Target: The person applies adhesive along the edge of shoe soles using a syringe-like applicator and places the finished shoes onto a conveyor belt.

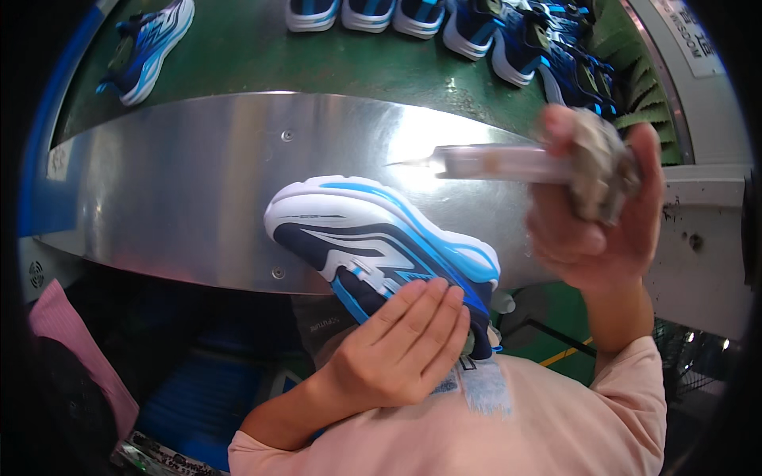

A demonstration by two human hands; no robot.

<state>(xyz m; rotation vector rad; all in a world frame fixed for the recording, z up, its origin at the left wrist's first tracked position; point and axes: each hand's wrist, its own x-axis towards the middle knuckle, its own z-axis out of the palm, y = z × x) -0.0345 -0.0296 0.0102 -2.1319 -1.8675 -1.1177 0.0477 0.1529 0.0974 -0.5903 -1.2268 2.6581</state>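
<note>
My left hand (406,343) is closed on a navy, blue and white sneaker (377,226), its fingers lying across the side near the heel. The shoe is tipped on its side over the near edge of the metal ledge, toe to the left and white sole facing away from me. Raised to the right, my right hand (595,230) grips a clear syringe (508,163) with a thin needle pointing left. A beige, lumpy wrapping (601,166) covers its rear end, blurred by motion. The needle tip is apart from the shoe, above the ledge.
A curved, shiny metal ledge (182,190) runs across in front of me. Beyond it, a green surface (238,63) carries several similar sneakers (468,32) at the back right. One lone sneaker (147,51) lies at the far left. Green flaps (651,119) line the right side.
</note>
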